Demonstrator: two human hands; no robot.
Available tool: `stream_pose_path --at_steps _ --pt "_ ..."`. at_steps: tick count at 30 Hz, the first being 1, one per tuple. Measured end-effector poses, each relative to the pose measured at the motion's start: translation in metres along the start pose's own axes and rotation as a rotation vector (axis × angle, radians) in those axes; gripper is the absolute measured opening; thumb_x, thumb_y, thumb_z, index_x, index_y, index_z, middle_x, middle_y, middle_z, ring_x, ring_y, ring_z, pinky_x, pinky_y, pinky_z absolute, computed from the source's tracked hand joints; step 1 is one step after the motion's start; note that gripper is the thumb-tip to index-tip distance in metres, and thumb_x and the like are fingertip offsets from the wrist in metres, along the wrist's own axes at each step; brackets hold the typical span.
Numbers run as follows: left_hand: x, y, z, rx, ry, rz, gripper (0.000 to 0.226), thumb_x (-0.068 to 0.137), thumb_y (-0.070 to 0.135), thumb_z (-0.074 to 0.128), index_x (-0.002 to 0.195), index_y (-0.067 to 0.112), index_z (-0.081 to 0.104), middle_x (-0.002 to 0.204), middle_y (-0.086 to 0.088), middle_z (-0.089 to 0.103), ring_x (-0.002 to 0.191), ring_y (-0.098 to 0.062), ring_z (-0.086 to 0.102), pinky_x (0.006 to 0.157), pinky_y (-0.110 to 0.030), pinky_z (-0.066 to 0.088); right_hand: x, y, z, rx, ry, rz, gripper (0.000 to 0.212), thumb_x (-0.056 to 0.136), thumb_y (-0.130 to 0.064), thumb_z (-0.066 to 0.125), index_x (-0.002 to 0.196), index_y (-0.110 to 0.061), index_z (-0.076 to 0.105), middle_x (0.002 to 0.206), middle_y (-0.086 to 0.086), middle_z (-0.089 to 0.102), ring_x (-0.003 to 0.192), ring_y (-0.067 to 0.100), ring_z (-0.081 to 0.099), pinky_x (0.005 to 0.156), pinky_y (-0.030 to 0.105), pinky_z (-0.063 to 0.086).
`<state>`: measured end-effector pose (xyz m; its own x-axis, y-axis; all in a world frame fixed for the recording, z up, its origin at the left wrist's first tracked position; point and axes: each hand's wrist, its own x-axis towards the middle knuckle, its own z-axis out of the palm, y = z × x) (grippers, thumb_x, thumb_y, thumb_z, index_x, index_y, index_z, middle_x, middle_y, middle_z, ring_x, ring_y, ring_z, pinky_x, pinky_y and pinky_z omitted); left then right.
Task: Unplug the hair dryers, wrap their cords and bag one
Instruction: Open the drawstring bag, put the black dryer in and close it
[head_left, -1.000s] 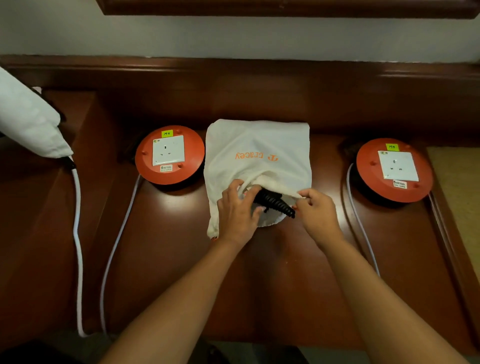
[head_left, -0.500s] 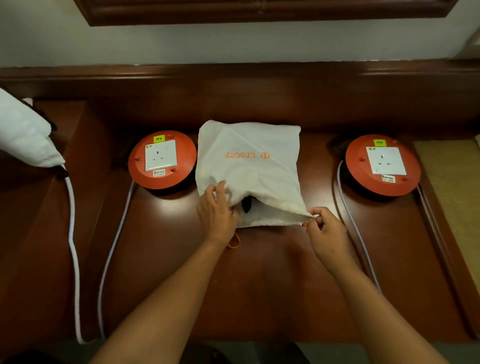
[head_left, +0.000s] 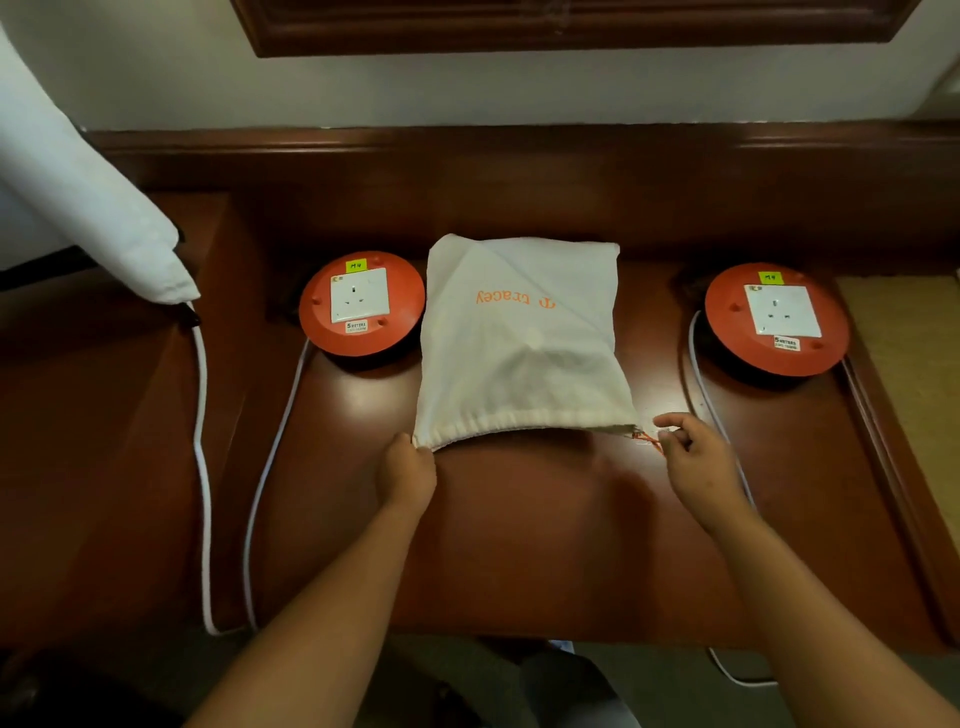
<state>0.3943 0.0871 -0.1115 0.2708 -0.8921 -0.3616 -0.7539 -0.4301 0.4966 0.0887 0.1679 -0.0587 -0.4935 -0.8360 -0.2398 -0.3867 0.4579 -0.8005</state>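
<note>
A cream cloth drawstring bag (head_left: 519, 338) with orange lettering lies flat on the dark wooden desk (head_left: 519, 519), bulging in the middle. Its gathered mouth faces me. My left hand (head_left: 405, 475) pinches the mouth's left corner. My right hand (head_left: 693, 457) pinches the orange drawstring (head_left: 647, 440) at the right corner. No hair dryer shows; whatever fills the bag is hidden by the cloth.
Two orange round socket reels, one (head_left: 362, 304) left of the bag and one (head_left: 776, 318) right of it, have nothing plugged in. White cables (head_left: 200, 441) trail off the desk's front. A white cloth (head_left: 78, 197) hangs at the far left. A raised ledge runs along the back.
The black coiled cord and dryer end that stuck out of the bag have gone inside. My hands moved apart to the mouth's corners, and the mouth now lies nearly shut.
</note>
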Motion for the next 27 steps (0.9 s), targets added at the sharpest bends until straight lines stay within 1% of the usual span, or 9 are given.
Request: stream_pose_path --at_steps 3,5,7,11,15,17,20,24,27 --pt "-0.007 -0.005 -0.003 -0.207 -0.019 -0.032 0.022 0.100 0.020 0.046 0.098 0.004 0.060 0.088 -0.014 0.066 0.081 -0.032 0.060 0.065 -0.033 0.042 -0.003 0.009 -0.013 -0.013 -0.005 -0.013 0.018 0.095 -0.011 0.050 0.097 -0.019 0.065 0.077 -0.006 0.059 0.067 0.010 0.050 0.061 0.026 0.038" --pt "-0.016 -0.005 -0.012 -0.268 -0.041 0.031 0.021 0.099 0.027 0.050 0.093 0.008 0.058 0.077 -0.003 0.061 0.076 -0.025 0.058 0.063 -0.031 0.040 -0.003 0.009 -0.023 0.028 -0.020 0.027 0.019 0.096 -0.010 0.049 0.095 -0.017 0.066 0.082 -0.003 0.061 0.074 0.016 0.053 0.063 0.025 0.042" --pt "-0.022 -0.008 -0.024 -0.202 -0.048 0.160 0.016 0.096 0.027 0.056 0.087 0.014 0.057 0.072 0.001 0.058 0.070 -0.021 0.056 0.061 -0.030 0.038 -0.002 0.008 -0.033 0.028 -0.091 0.068 0.020 0.097 -0.008 0.047 0.096 -0.016 0.066 0.085 0.003 0.060 0.071 0.018 0.051 0.058 0.020 0.042" --pt "-0.019 -0.021 -0.050 -0.084 -0.041 0.300 0.017 0.096 0.017 0.056 0.080 0.013 0.062 0.068 -0.007 0.061 0.066 -0.026 0.057 0.058 -0.034 0.036 0.000 0.006 -0.051 -0.191 -0.214 0.020 0.018 0.095 -0.006 0.053 0.099 -0.006 0.070 0.077 0.005 0.056 0.066 0.016 0.048 0.058 0.025 0.036" --pt "-0.014 -0.028 -0.077 -0.041 0.009 0.366 0.020 0.095 0.012 0.056 0.076 0.008 0.061 0.065 -0.010 0.059 0.062 -0.026 0.051 0.052 -0.033 0.028 0.002 0.002 -0.058 -0.338 -0.187 -0.036 0.015 0.092 -0.008 0.058 0.088 -0.005 0.072 0.092 0.014 0.057 0.085 0.029 0.054 0.069 0.032 0.036" --pt "-0.014 -0.030 -0.087 0.009 0.022 0.382 0.021 0.095 0.012 0.057 0.075 0.004 0.061 0.065 -0.010 0.057 0.062 -0.027 0.049 0.052 -0.033 0.026 0.004 0.004 -0.061 -0.410 -0.159 -0.068 0.015 0.091 -0.006 0.058 0.085 -0.004 0.072 0.092 0.014 0.055 0.085 0.030 0.053 0.069 0.030 0.033" --pt "-0.011 -0.041 -0.102 0.066 0.077 0.369 0.024 0.095 0.012 0.056 0.075 0.000 0.061 0.067 -0.017 0.059 0.065 -0.033 0.052 0.057 -0.034 0.030 0.007 0.012 -0.070 -0.551 -0.140 -0.081 0.015 0.090 -0.004 0.057 0.084 -0.003 0.071 0.092 0.015 0.053 0.083 0.034 0.054 0.069 0.030 0.034" --pt "-0.008 -0.063 -0.111 0.104 0.092 0.340 0.022 0.095 0.012 0.056 0.077 0.001 0.062 0.072 -0.018 0.062 0.067 -0.029 0.053 0.060 -0.032 0.031 0.005 0.026 -0.086 -0.721 -0.058 -0.094 0.016 0.088 -0.005 0.057 0.082 -0.005 0.072 0.075 0.004 0.043 0.085 0.039 0.055 0.069 0.036 0.044" --pt "-0.013 -0.072 -0.103 0.143 0.058 0.294 0.020 0.095 0.013 0.055 0.081 0.004 0.065 0.080 -0.017 0.063 0.079 -0.036 0.059 0.065 -0.034 0.038 -0.001 0.031 -0.084 -0.829 -0.080 -0.013 0.020 0.090 -0.012 0.054 0.089 -0.014 0.074 0.091 0.008 0.051 0.101 0.038 0.050 0.076 0.039 0.044"
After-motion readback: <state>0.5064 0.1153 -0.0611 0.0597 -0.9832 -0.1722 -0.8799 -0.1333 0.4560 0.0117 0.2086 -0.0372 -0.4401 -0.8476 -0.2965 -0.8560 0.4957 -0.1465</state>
